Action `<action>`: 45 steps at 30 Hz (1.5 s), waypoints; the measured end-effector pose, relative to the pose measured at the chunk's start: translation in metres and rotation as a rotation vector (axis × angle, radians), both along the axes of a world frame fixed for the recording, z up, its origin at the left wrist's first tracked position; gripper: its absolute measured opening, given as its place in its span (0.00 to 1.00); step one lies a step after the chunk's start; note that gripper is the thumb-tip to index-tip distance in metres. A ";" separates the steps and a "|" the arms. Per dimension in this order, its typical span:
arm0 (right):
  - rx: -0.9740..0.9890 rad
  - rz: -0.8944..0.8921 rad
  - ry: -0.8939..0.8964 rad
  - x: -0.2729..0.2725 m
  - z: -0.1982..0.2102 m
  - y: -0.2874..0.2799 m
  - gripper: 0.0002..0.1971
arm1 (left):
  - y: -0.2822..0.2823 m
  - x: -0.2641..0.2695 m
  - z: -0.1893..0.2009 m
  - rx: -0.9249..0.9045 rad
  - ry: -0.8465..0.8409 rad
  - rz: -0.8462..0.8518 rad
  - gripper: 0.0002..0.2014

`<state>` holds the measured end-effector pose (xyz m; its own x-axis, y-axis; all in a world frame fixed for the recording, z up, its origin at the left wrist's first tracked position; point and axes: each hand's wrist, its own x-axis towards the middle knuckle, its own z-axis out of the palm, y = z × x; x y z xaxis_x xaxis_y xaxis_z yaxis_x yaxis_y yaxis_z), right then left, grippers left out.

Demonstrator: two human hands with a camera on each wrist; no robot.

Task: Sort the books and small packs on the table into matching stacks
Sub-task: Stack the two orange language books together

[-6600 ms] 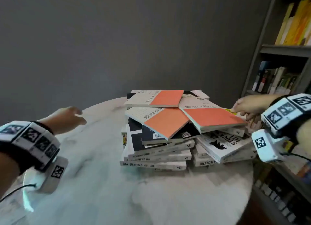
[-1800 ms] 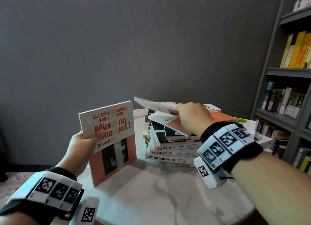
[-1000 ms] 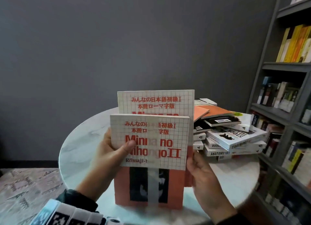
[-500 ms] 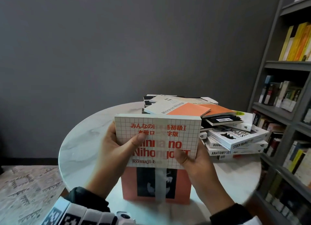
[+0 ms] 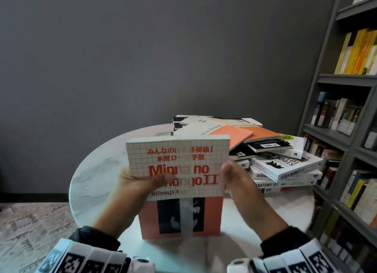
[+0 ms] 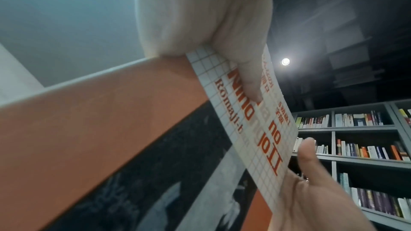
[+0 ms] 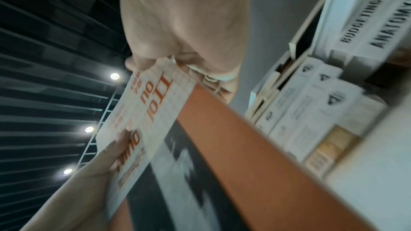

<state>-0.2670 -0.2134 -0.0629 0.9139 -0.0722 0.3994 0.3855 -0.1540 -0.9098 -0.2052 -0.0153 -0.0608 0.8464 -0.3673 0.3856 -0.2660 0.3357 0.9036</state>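
We are in a room like a bookshop: tall grey shelves full of books [image 5: 346, 113] beside a round white marble table [image 5: 91, 170].

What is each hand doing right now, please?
Left hand: holding the left edge of the orange-and-white books, thumb on the cover.
Right hand: holding the right edge of the same books.

Left hand [image 5: 134, 188] and right hand [image 5: 239, 183] gripping upright Minna no Nihongo books [image 5: 179, 170], messy book pile [image 5: 275, 162] behind
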 end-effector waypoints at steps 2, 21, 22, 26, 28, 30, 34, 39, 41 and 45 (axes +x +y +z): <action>-0.056 -0.079 0.012 0.005 0.019 -0.011 0.29 | 0.006 0.004 0.004 -0.032 0.002 0.033 0.30; -1.381 -0.347 0.530 0.097 0.047 -0.026 0.21 | 0.013 0.018 0.000 0.004 0.016 0.032 0.30; -1.375 -0.344 0.502 0.095 0.048 -0.025 0.15 | 0.013 0.019 0.000 0.006 0.015 0.030 0.30; -1.437 -0.329 0.446 0.088 0.055 -0.021 0.15 | 0.013 0.019 -0.001 0.009 0.020 0.025 0.31; -1.509 -0.336 0.419 0.083 0.057 -0.019 0.11 | 0.013 0.019 -0.001 0.009 0.016 0.026 0.31; -1.566 -0.375 0.406 0.078 0.059 -0.013 0.13 | 0.013 0.018 -0.001 0.009 0.015 0.025 0.31; -1.555 -0.517 0.400 0.067 0.065 -0.001 0.15 | 0.014 0.019 -0.002 0.012 0.024 0.025 0.31; -1.412 -0.599 0.240 0.051 0.072 -0.008 0.18 | 0.014 0.020 -0.002 0.007 0.017 0.026 0.31; -1.285 -0.681 0.060 0.045 0.076 -0.020 0.16 | 0.013 0.021 -0.002 0.010 0.012 0.021 0.31; -0.842 -0.741 -0.122 0.018 0.075 -0.043 0.11 | 0.013 0.021 -0.002 0.000 0.031 0.014 0.32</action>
